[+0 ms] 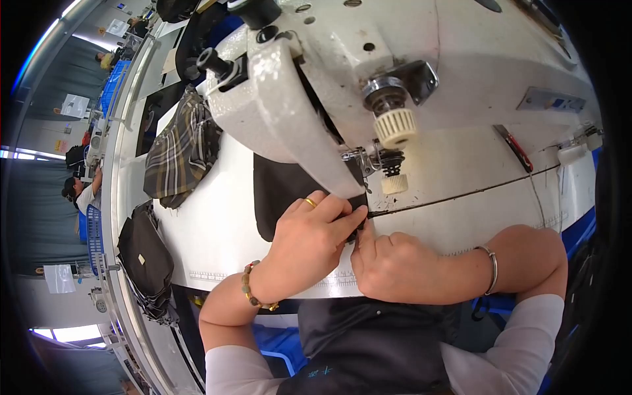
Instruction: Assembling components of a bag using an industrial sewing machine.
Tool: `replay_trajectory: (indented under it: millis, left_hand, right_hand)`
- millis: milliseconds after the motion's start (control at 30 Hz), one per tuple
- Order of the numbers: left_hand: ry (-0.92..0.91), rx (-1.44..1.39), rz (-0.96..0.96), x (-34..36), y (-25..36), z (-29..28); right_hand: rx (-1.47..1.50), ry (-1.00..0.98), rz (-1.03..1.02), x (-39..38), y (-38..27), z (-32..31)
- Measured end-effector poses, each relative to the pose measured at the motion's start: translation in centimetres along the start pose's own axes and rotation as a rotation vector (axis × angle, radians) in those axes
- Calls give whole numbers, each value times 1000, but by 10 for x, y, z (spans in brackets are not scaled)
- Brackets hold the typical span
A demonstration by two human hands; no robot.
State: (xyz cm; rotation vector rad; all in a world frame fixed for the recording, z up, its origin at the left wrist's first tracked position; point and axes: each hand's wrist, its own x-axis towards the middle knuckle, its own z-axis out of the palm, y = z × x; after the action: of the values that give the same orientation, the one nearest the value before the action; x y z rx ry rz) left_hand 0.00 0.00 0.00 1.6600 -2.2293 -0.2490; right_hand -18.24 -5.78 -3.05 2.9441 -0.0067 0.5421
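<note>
A black fabric piece [280, 191] lies flat on the white table under the head of a sewing machine [289, 105]. My left hand [309, 234] rests on its near right part, fingers bent and pressed down close to the needle area. Beside it, my right hand [388, 263] has its fingers curled, with thumb and forefinger closed at the near right edge of the fabric. The two hands' fingertips almost meet there. Part of the fabric is hidden beneath my left hand and the machine's white guard.
Plaid fabric pieces [181, 155] lie piled at the left, and a stack of dark fabric pieces [146, 257] hangs at the table's left edge. Red-handled snips [517, 151] lie at the right. Farther left, a person [82, 194] sits near a blue basket [95, 237].
</note>
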Motion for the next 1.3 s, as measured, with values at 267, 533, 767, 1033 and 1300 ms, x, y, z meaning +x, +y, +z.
replay_trajectory:
  millis: [267,533,767,1033,1300]
  left_hand:
    - [-1,38,60,3,-6,2]
    - [59,127,80,16,-31,10]
    - [12,177,44,19,-35,7]
    - [122,139,29,17,-41,8]
    - [235,80,75,19,-50,17]
  right_hand:
    - [-2,82,26,1,1,7]
    - [-13,131,74,9,20,28]
    - [4,92,101,11,32,27]
    - [7,39,69,6,28,19]
    - [45,23,84,5,22,21]
